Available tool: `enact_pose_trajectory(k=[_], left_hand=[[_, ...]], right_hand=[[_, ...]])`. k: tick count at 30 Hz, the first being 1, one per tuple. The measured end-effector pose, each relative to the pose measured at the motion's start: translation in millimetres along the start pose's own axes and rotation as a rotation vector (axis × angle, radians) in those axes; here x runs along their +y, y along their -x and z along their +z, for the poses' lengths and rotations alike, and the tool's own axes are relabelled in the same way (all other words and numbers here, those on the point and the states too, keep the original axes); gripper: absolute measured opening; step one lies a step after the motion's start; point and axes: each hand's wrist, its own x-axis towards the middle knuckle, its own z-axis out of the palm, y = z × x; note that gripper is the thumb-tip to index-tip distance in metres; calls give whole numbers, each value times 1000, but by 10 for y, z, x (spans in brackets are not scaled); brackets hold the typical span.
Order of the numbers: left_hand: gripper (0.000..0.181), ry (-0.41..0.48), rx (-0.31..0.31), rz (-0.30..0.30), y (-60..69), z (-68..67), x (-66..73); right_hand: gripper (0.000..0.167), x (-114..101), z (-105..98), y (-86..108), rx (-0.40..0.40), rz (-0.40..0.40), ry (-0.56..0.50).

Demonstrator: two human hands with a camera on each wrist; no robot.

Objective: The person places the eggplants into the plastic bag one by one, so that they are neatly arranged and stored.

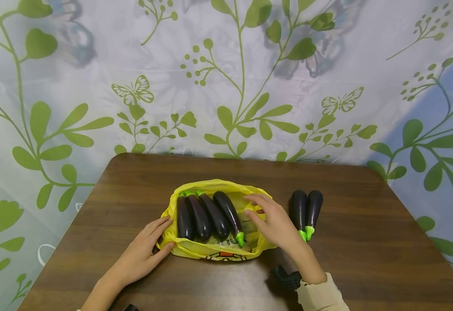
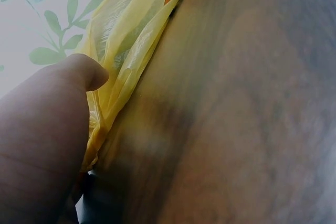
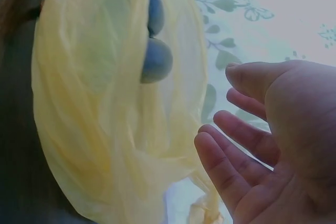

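A yellow plastic bag (image 1: pixel 189 250) lies on the table with its mouth spread wide. Several dark purple eggplants (image 1: pixel 201 218) lie side by side in it; the rightmost eggplant (image 1: pixel 228 211) has its green stem end towards me, the others point theirs away. My left hand (image 1: pixel 142 250) rests against the bag's left edge, fingers extended, and its thumb (image 2: pixel 92 72) touches the yellow plastic in the left wrist view. Over the bag's right edge hovers my right hand (image 1: pixel 273 220), fingers loosely bent and holding nothing; the right wrist view shows its fingers (image 3: pixel 226 166) apart from the bag.
Two more eggplants (image 1: pixel 306 211) lie together on the brown wooden table (image 1: pixel 366 242), right of the bag. Behind the table hangs a pale cloth (image 1: pixel 180 108) printed with green leaves and butterflies. A black wrist device (image 1: pixel 286 277) sits by the right wrist.
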Motion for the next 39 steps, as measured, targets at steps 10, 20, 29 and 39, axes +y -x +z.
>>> enact_pose_trajectory(k=[10, 20, 29, 39], left_hand=[[63, -3, 5, -3, 3, -10, 13], [63, -3, 8, 2, 7, -5, 13], [62, -6, 15, 9, 5, 2, 3], [62, -2, 15, 8, 11, 3, 0]], right_hand=[[39, 56, -123, 7, 36, 35, 5], [37, 139, -242, 13, 77, 48, -6], [37, 187, -299, 37, 79, 68, 1], [35, 235, -313, 34, 72, 103, -1]])
